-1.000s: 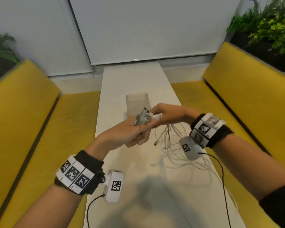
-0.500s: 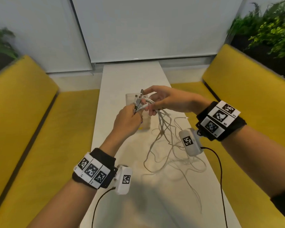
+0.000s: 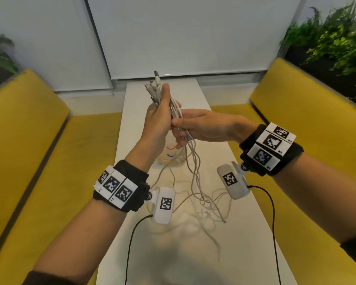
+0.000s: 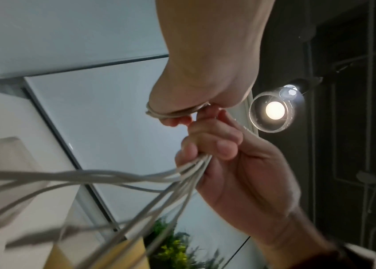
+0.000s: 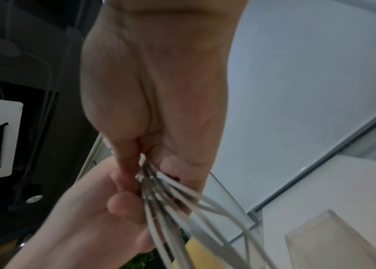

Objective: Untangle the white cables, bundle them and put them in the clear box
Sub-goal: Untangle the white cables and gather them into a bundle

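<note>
Several white cables (image 3: 193,171) are gathered into one bunch, plug ends (image 3: 155,85) pointing up. My left hand (image 3: 162,108) grips the bunch just below the plugs, raised above the table. My right hand (image 3: 181,128) is curled round the strands right under the left hand; the left wrist view shows the right hand (image 4: 205,152) closed on the cables (image 4: 189,169). The loose lengths hang down and lie tangled on the white table (image 3: 234,233). The clear box (image 3: 170,159) stands on the table behind the hanging strands, partly hidden by my hands; it also shows in the right wrist view (image 5: 343,245).
Yellow benches (image 3: 39,151) run along both sides of the narrow table. Green plants (image 3: 327,38) stand behind the right bench, and white blinds close off the far end. Black cords from the wrist cameras (image 3: 132,243) trail over the near table.
Both hands have risen. The left hand has lifted the plug ends higher and turned them upright. The right hand now grips the strands just beneath it.
</note>
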The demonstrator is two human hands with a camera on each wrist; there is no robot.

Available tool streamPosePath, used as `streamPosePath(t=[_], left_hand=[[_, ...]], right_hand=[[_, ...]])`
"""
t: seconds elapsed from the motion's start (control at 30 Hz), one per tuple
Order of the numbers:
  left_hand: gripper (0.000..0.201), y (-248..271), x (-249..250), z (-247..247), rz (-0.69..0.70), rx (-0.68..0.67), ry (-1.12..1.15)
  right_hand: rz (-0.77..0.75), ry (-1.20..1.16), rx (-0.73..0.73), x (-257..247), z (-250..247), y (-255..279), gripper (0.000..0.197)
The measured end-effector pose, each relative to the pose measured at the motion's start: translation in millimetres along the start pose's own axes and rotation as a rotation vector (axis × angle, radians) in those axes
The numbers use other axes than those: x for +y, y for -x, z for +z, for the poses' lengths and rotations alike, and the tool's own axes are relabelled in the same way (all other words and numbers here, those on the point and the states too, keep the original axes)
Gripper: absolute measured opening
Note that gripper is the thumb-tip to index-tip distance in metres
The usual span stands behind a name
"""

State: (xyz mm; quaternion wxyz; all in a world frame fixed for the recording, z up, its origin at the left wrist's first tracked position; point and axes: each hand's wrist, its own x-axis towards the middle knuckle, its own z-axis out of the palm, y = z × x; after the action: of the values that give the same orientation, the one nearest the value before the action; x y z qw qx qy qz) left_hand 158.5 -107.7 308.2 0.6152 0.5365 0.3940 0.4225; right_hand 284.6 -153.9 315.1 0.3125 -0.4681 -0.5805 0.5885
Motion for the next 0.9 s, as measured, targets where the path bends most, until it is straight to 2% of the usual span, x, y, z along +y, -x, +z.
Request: streamPosePath(t=[0.1, 0.2, 0.33, 0.4, 0.47, 0.57, 0.6, 0.63, 0.67, 0.7, 0.73, 0.8, 0.83, 0.87, 0.9], left_hand=[[0.040, -1, 13, -4, 0.102, -0.125, 0.282], [0.052, 1, 30, -9, 0.146, -0.260, 0.555], [0.068, 7, 52, -17, 0.240, -0.525, 0.629], [0.064, 9, 57, -19, 0.268, -0.675, 0.621], [0.052, 13, 56, -21, 0.286, -0.776, 0.538], [0.044, 18, 45, -21, 0.235, -0.855, 0.389], [0.044, 18, 40, -21, 0.201, -0.894, 0.342], [0.046, 17, 34, -22, 0.171, -0.935, 0.283], [0.047, 16, 29, -23, 0.148, -0.978, 0.207], [0.048, 15, 24, -25, 0.129, -1.003, 0.104], [0.049, 15, 20, -26, 0.105, -1.014, -0.019], [0.054, 15, 10, -27, 0.075, -0.984, -0.277], [0.052, 16, 5, -27, 0.055, -0.964, -0.391], [0.049, 16, -1, -27, 0.024, -0.939, -0.482], [0.045, 15, -7, -28, -0.007, -0.917, -0.549]], right_hand=[[-0.002, 0.082, -0.032, -1, -3, 1, 0.022], [-0.060, 0.135, -0.035, -2, 1, 1, 0.029], [-0.103, 0.261, 0.006, -6, -3, -2, 0.037], [-0.078, 0.366, 0.052, -4, -9, -2, 0.040], [-0.062, 0.424, 0.145, 4, -19, -6, 0.042], [-0.009, 0.497, 0.215, 13, -27, -13, 0.059], [-0.015, 0.540, 0.200, 17, -31, -17, 0.052], [-0.026, 0.568, 0.172, 17, -29, -17, 0.036], [-0.020, 0.557, 0.131, 16, -30, -17, 0.020], [0.016, 0.516, 0.109, 14, -33, -15, 0.013], [0.042, 0.506, 0.102, 14, -37, -14, 0.014], [0.092, 0.554, -0.006, 10, -38, -10, 0.023], [0.108, 0.599, -0.073, 8, -40, -10, 0.022], [0.129, 0.643, -0.109, 6, -41, -11, 0.014], [0.169, 0.671, -0.116, 4, -38, -11, 0.015]])
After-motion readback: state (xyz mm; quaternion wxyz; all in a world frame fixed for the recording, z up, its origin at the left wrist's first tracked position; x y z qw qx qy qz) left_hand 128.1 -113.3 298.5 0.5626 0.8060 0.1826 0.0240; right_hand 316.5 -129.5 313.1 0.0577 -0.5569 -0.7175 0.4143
